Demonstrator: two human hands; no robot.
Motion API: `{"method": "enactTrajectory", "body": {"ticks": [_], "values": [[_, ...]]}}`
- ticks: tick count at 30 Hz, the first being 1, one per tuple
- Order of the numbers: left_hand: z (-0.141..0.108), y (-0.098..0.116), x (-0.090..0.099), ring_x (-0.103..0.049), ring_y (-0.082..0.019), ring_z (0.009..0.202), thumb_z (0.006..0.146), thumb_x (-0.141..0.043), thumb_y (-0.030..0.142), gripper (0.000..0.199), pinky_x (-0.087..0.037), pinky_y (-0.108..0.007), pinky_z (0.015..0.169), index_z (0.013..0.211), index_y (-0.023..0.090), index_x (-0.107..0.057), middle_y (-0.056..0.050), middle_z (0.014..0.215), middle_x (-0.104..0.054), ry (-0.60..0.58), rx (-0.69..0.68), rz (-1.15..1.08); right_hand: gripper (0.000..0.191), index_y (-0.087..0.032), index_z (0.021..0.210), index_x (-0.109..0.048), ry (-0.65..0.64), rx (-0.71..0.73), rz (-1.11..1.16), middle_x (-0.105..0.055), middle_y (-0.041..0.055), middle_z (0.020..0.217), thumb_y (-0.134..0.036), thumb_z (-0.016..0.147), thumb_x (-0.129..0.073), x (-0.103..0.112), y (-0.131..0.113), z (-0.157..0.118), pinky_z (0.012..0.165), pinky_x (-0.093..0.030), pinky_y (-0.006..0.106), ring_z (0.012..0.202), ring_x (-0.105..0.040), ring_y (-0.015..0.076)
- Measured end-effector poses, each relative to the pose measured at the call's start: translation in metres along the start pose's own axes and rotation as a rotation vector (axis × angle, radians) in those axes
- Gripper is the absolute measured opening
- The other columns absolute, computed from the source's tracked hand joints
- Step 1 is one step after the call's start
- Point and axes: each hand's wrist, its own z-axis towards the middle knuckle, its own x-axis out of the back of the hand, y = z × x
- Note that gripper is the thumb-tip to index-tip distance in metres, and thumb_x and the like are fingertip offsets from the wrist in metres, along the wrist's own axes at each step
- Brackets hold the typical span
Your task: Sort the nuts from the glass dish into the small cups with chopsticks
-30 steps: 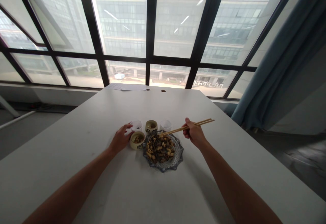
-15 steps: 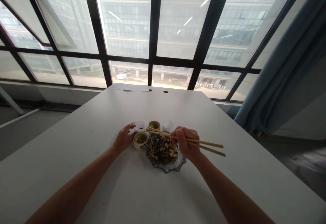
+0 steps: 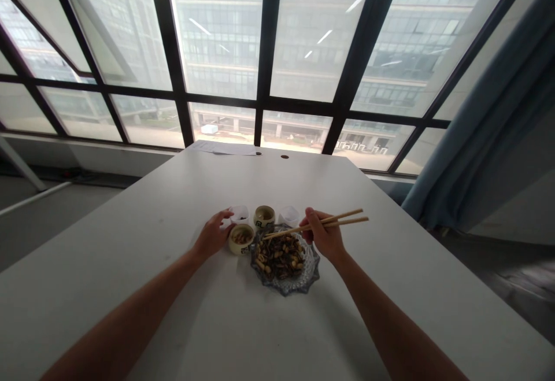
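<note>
My right hand [image 3: 323,235] is closed around a pair of wooden chopsticks [image 3: 344,219], their tips at the upper left of a dark heap of mixed seeds and pale nut-like pieces [image 3: 281,258]. The heap lies in a scalloped clear glass dish [image 3: 311,276]. My left hand [image 3: 211,235] rests with fingers apart beside a small white cup [image 3: 240,212] holding a few dark bits. Its thumb is at the rim of a cream cup [image 3: 239,248] with brownish pieces inside. Behind the dish stand a second cream cup [image 3: 263,222] and another white cup [image 3: 289,214].
The white table [image 3: 277,184] reaches to a dark-framed window [image 3: 263,69]. Sheets of paper [image 3: 228,148] lie at its far edge, near two round holes. A blue curtain [image 3: 472,121] hangs on the right.
The chopstick tips have come down from near the back cream cup to the heap in the dish. My right hand has tilted, raising the rear ends. My left hand stays by the cups.
</note>
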Motion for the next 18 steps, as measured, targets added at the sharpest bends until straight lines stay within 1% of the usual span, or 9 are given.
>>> {"method": "enactTrajectory", "body": {"ticks": [4,6,9,14,16,17,18], "values": [[0.0,-0.001,0.0,-0.066,-0.025,0.112,0.084,-0.059,0.04,0.029,-0.059,-0.041,0.084,0.105,0.021,-0.063,-0.011,0.128,-0.067,0.002,0.0,0.001,0.058,-0.018,0.062,-0.062,-0.113,-0.022,-0.061,-0.057,0.0016,0.046,-0.072,0.083,-0.054,0.002,0.008,-0.001,0.035,-0.038,0.023,0.037,-0.05,0.0115],[0.0,-0.001,0.0,-0.067,-0.025,0.11,0.084,-0.059,0.04,0.029,-0.059,-0.041,0.083,0.105,0.021,-0.063,-0.011,0.129,-0.067,0.003,0.001,0.006,0.056,-0.018,0.064,-0.063,-0.223,-0.014,-0.087,-0.058,0.0012,0.047,-0.069,0.085,-0.054,0.001,0.01,-0.002,0.036,-0.039,0.022,0.038,-0.051,0.0116],[-0.001,-0.001,0.0,-0.067,-0.025,0.109,0.083,-0.06,0.04,0.03,-0.059,-0.041,0.083,0.105,0.021,-0.063,-0.011,0.127,-0.067,0.005,0.003,0.013,0.053,-0.017,0.063,-0.063,-0.406,-0.051,-0.12,-0.056,-0.0002,0.044,-0.065,0.086,-0.055,0.005,0.006,-0.003,0.034,-0.035,0.021,0.035,-0.047,0.0101],[0.0,0.0,0.0,-0.068,-0.024,0.105,0.082,-0.06,0.04,0.03,-0.059,-0.04,0.082,0.105,0.021,-0.063,-0.011,0.126,-0.068,0.006,0.012,0.008,0.048,-0.016,0.06,-0.061,-0.602,-0.123,-0.135,-0.056,0.0001,0.044,-0.058,0.082,-0.063,0.02,-0.005,-0.003,0.035,-0.036,0.02,0.036,-0.049,0.0096],[0.0,0.001,0.001,-0.068,-0.024,0.103,0.082,-0.06,0.04,0.03,-0.059,-0.04,0.082,0.105,0.021,-0.063,-0.011,0.125,-0.068,0.004,0.015,0.008,0.047,-0.016,0.059,-0.06,-0.637,-0.155,-0.127,-0.057,0.0002,0.044,-0.058,0.08,-0.065,0.024,-0.007,-0.002,0.034,-0.037,0.02,0.035,-0.049,0.0098],[0.0,0.001,0.001,-0.068,-0.023,0.102,0.082,-0.06,0.04,0.029,-0.059,-0.04,0.082,0.105,0.021,-0.063,-0.011,0.125,-0.068,0.004,0.016,0.008,0.048,-0.017,0.059,-0.06,-0.612,-0.161,-0.121,-0.056,0.0,0.043,-0.059,0.081,-0.064,0.025,-0.007,-0.002,0.034,-0.037,0.02,0.035,-0.048,0.01],[0.0,0.001,0.001,-0.068,-0.023,0.101,0.082,-0.06,0.04,0.029,-0.059,-0.04,0.081,0.104,0.021,-0.063,-0.011,0.126,-0.068,0.003,0.017,0.008,0.049,-0.017,0.06,-0.06,-0.556,-0.155,-0.116,-0.056,-0.0001,0.043,-0.061,0.082,-0.062,0.025,-0.007,-0.001,0.034,-0.037,0.021,0.034,-0.048,0.0103]]}}
